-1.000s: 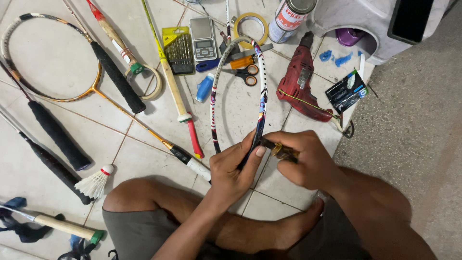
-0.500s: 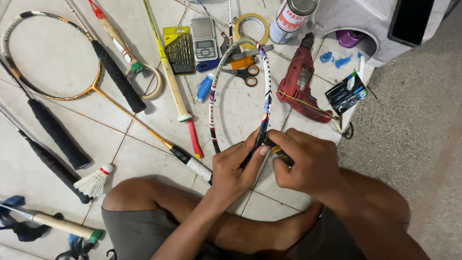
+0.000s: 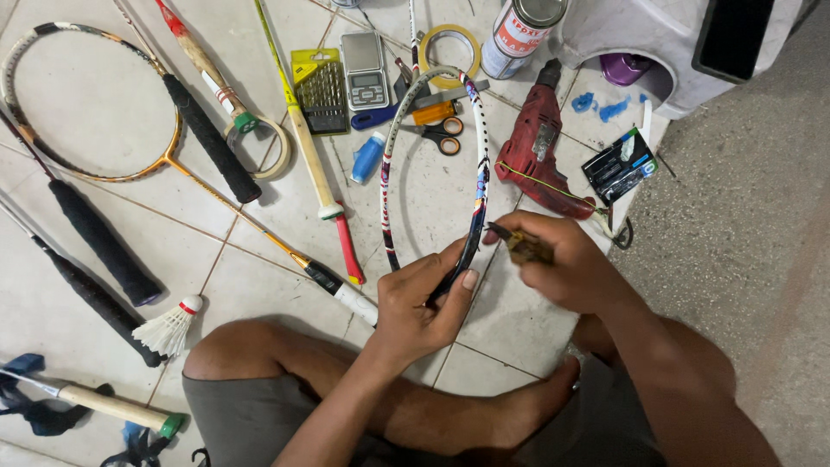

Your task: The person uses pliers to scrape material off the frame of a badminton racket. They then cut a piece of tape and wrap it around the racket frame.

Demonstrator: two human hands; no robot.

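The person wears grey shorts (image 3: 251, 415); arms, legs and feet are bare.

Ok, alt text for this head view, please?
A seated person's left hand grips an unstrung white-and-dark badminton racket frame while the right hand presses a small brown-handled tool against it, over a tiled floor strewn with rackets, a red drill, scissors.

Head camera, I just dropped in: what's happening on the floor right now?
A person sits on the tiled floor working on an unstrung racket frame. The left hand grips the frame's lower part, and the right hand presses a small brownish tool against its rim. Around them lie other rackets, a red drill, scissors, a shuttlecock and a roll of tape.
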